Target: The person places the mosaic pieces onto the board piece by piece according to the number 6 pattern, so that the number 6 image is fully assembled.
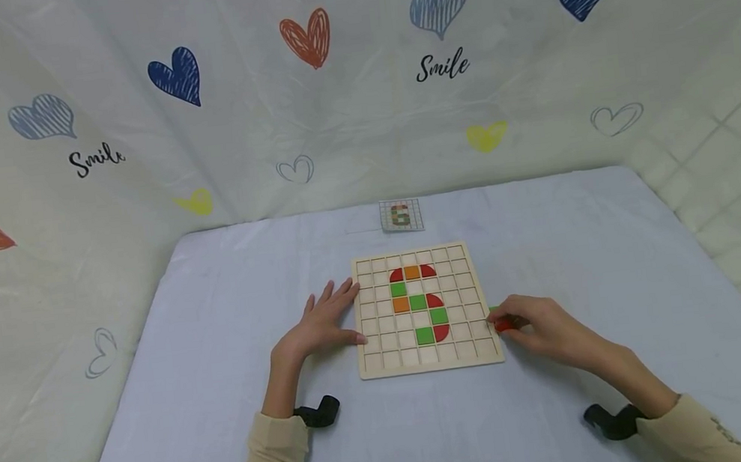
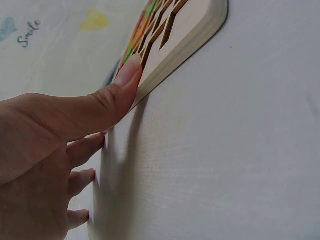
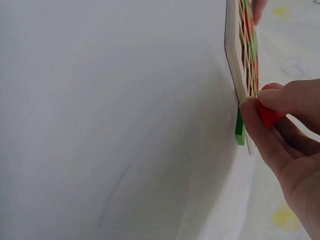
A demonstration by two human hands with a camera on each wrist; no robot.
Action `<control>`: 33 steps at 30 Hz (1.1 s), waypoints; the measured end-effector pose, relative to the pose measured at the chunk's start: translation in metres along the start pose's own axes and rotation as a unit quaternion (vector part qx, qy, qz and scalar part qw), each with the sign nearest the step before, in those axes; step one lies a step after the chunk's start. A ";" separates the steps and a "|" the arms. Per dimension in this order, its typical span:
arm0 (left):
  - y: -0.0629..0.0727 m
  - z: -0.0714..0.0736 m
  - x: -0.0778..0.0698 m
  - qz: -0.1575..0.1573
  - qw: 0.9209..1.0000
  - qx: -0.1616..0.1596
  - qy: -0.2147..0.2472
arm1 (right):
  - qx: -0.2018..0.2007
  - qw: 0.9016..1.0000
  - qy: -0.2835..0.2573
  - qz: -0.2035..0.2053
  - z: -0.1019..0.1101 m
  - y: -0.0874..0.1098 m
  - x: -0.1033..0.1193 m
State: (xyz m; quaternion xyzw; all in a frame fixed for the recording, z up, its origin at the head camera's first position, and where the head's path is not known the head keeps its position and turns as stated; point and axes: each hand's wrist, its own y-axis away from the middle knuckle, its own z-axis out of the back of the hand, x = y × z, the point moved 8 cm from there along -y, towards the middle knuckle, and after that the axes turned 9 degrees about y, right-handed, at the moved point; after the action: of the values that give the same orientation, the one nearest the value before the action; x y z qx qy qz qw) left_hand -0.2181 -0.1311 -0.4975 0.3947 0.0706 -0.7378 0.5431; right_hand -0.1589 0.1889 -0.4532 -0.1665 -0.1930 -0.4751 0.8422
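Observation:
A wooden grid board [image 1: 385, 366] lies on the table, with several red, green and orange tiles set in its squares. My left hand [image 1: 318, 330] spreads its fingers along the board's left edge. In the left wrist view, the thumb [image 2: 112, 102] rests over the rim, and the other fingertips lie lower down. Just off the right edge, my right hand [image 1: 546, 327] pinches a small red block [image 3: 269, 114] between thumb and fingers. Beneath those fingers, a green block [image 3: 240, 129] lies against the board's side, partly hidden by the hand in the head view.
Behind the board lies a small picture card [image 1: 401, 216] with a coloured grid pattern. A white cloth [image 1: 181, 431] covers the table. At the back hangs a curtain [image 1: 371, 103] printed with hearts. Black wrist mounts [image 1: 322, 411] stick out beside both sleeves.

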 end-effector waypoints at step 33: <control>-0.001 0.000 0.001 0.001 1.000 -0.003 -0.007 | 0.004 0.997 -0.046 0.059 -0.018 -0.038 0.035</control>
State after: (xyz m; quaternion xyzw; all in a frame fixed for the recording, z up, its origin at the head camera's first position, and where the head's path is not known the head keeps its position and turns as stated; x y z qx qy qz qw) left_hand -0.2186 -0.1314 -0.4984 0.3879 0.0684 -0.7401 0.5451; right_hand -0.1727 0.1361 -0.4479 -0.1960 -0.2227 -0.4159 0.8597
